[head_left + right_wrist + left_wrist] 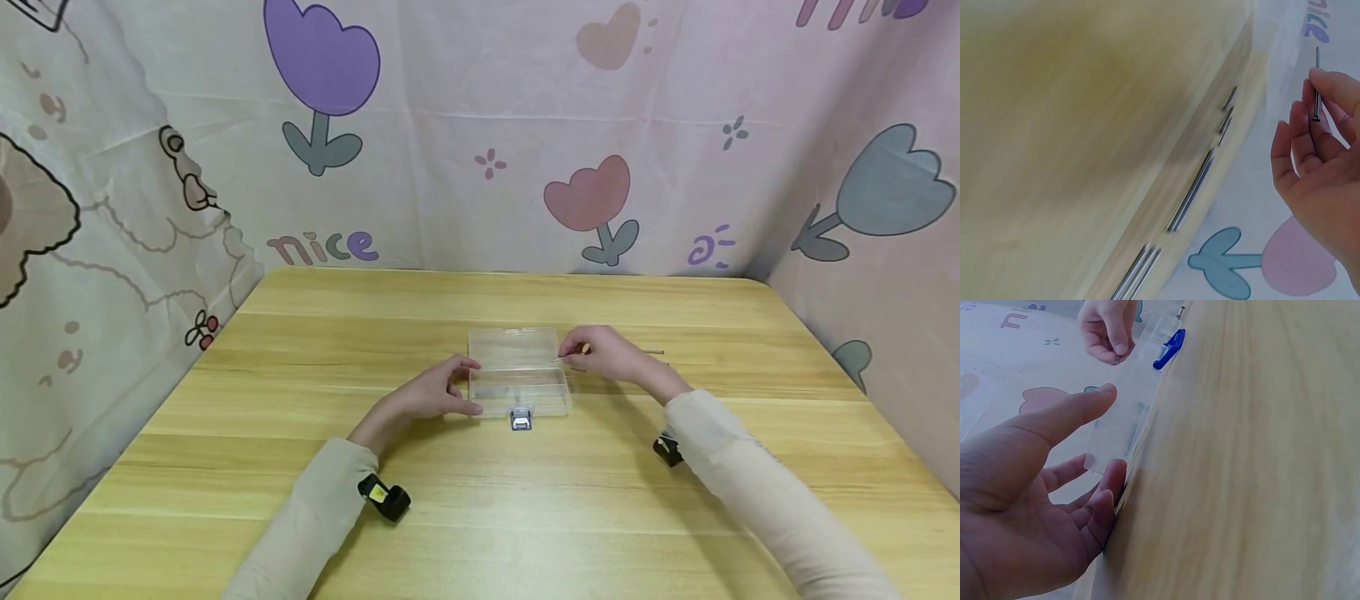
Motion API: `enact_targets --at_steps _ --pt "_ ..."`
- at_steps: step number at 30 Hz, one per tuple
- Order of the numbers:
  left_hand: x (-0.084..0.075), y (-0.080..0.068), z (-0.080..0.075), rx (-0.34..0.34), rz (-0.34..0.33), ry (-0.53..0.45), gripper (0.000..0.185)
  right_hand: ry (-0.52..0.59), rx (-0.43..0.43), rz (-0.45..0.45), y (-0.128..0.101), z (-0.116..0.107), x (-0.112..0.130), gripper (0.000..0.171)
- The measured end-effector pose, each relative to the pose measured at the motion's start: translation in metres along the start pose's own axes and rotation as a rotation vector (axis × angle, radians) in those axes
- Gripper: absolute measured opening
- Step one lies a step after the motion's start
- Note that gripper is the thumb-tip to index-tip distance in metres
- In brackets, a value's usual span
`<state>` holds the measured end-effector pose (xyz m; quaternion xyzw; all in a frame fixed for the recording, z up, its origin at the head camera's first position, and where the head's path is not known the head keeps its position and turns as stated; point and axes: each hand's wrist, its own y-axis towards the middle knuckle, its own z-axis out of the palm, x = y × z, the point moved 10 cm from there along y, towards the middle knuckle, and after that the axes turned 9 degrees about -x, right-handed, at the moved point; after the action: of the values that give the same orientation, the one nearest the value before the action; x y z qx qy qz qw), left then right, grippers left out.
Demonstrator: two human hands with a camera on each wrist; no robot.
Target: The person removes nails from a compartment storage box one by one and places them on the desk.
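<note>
1. The wooden surface (300, 467) fills the scene, with printed fabric screens standing round its far and side edges.
2. At its middle lies a clear plastic box (519, 379), lid thrown back and flat, blue latch (521, 420) facing the person.
3. The left hand (438, 396) sits at the box's left end, fingers relaxed and spread. In the left wrist view the fingertips (1113, 481) touch the box's corner while the thumb hovers above it. It steadies rather than clamps.
4. The right hand (603, 352) hangs at the box's right edge, thumb and fingers pinched together on a single thin nail (1316, 84). In the right wrist view it stands clear above the fingers, and its tip points toward the box in the head view.
5. More loose nails (1194, 187) lie on the surface just right of the box, beyond the right hand. The exact count cannot be told, as the view is blurred.
6. Judging by this, the step in hand looks like carrying one nail from the loose lot into the open box. The next move would call for a short reach over the box wall, then easing the pinch so the nail drops flat inside, left hand keeping the box from sliding.
</note>
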<state>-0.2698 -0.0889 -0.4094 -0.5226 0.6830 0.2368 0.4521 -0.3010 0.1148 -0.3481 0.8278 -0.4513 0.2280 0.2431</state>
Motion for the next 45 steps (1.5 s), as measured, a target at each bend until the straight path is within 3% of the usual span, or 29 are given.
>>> enact_targets --at_steps 17,27,32,45 --pt "-0.001 0.000 0.000 -0.003 -0.003 0.003 0.066 -0.068 -0.040 0.100 -0.033 -0.032 -0.043 0.003" --pt "0.000 0.000 -0.001 -0.009 -0.010 0.002 0.066 -0.136 -0.127 0.078 -0.055 -0.063 -0.069 0.004" --pt "0.000 0.000 0.000 -0.008 -0.010 0.006 0.066 -0.173 -0.148 0.039 -0.066 -0.067 -0.073 0.004" --pt "0.000 0.000 0.000 0.010 0.007 0.013 0.066 -0.205 -0.103 0.075 -0.085 -0.061 -0.081 0.003"
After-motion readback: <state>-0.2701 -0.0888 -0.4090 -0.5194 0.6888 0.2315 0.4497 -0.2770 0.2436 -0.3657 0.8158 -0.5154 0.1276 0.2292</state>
